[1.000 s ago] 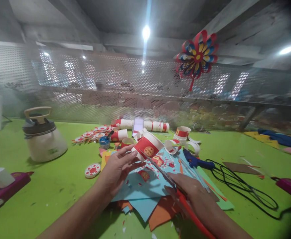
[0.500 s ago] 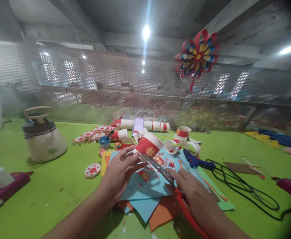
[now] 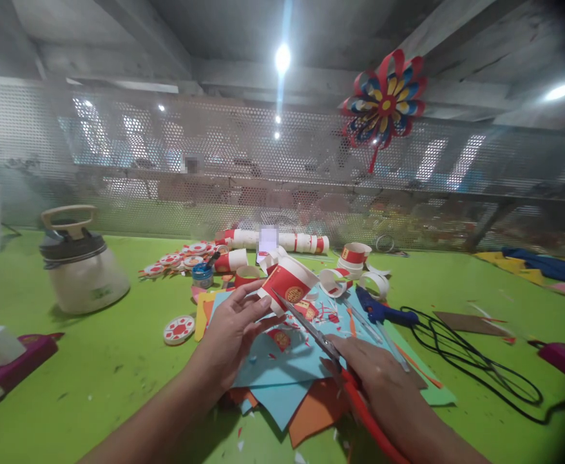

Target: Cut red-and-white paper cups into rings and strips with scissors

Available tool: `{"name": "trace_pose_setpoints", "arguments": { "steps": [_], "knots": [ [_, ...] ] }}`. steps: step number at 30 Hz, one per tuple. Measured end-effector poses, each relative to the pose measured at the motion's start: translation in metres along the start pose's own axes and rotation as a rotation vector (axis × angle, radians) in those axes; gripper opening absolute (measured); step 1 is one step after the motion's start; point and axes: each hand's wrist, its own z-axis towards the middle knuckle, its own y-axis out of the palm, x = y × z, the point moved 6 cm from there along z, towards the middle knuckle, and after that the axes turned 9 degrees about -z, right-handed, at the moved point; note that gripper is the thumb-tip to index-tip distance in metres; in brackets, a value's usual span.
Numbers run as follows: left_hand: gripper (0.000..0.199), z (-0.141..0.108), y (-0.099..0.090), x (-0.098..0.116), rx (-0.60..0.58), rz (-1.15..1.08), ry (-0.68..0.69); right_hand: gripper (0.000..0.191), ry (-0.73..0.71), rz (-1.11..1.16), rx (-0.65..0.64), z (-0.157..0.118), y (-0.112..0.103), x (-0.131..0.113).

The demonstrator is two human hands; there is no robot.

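A red and white paper cup [image 3: 289, 283] with a gold emblem is pinched, tilted, between the thumb and fingers of my left hand [image 3: 234, 325]. My right hand [image 3: 372, 367] grips red-handled scissors [image 3: 357, 399], whose metal blades meet the cup's lower edge. Below them lie light blue paper sheets [image 3: 282, 374] strewn with red and white scraps. An orange sheet [image 3: 317, 412] pokes out underneath. A cut piece with a gold emblem [image 3: 281, 339] rests on the blue paper.
Right of the paper lies a blue glue gun [image 3: 383, 314] with a looped black cord. Further back are cut cup rings [image 3: 373, 287], stacked cups [image 3: 354, 258] and a long cup tube [image 3: 306, 243]. A large jug [image 3: 86, 277] and a purple power strip [image 3: 16, 361] occupy the left.
The scissor blades have shifted slightly against the cup's lower edge, and the white flap there hangs a little differently. Both hands keep nearly the same place; the camera view moved slightly.
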Motion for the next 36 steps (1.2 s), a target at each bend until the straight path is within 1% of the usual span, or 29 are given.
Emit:
{"name": "trace_pose_setpoints", "arguments": {
  "steps": [4, 6, 9, 10, 12, 15, 21, 25, 29, 31, 33, 36],
  "knots": [
    [0.028, 0.002, -0.003, 0.0, -0.012, -0.061, -0.065, 0.032, -0.002, 0.026, -0.021, 0.0, -0.001, -0.001],
    [0.027, 0.003, -0.005, 0.003, -0.005, -0.049, -0.039, 0.036, 0.009, 0.035, -0.047, 0.0, 0.001, 0.002],
    [0.034, 0.004, -0.007, 0.005, 0.007, 0.011, 0.024, 0.046, 0.037, 0.072, -0.083, -0.001, 0.004, 0.006],
    [0.037, 0.004, -0.006, 0.004, -0.002, 0.024, 0.032, 0.045, 0.031, 0.097, -0.093, -0.001, 0.005, 0.006],
    [0.039, 0.003, -0.003, 0.002, -0.027, 0.039, 0.041, 0.038, -0.002, 0.155, -0.097, 0.001, 0.005, 0.004],
    [0.039, 0.002, 0.0, 0.0, -0.037, 0.04, 0.064, 0.028, -0.039, 0.198, -0.072, 0.002, 0.003, 0.0],
    [0.041, -0.001, 0.001, 0.002, -0.021, 0.043, 0.066, 0.024, -0.034, 0.221, -0.047, 0.0, 0.0, -0.005],
    [0.043, 0.0, -0.002, 0.003, 0.003, 0.031, 0.064, 0.023, -0.063, 0.243, -0.025, 0.0, -0.003, -0.007],
    [0.037, 0.003, -0.002, 0.0, -0.021, -0.065, -0.024, 0.028, -0.065, 0.188, -0.013, 0.0, -0.001, -0.002],
    [0.034, 0.004, -0.003, -0.001, -0.011, -0.061, -0.042, 0.031, -0.049, 0.162, -0.031, 0.001, 0.002, 0.002],
    [0.038, 0.005, -0.004, -0.001, -0.01, -0.022, -0.022, 0.033, -0.029, 0.159, -0.055, 0.002, 0.005, 0.005],
    [0.044, 0.005, -0.004, 0.0, -0.023, 0.034, 0.043, 0.033, -0.029, 0.173, -0.068, 0.003, 0.006, 0.005]
  ]
}}
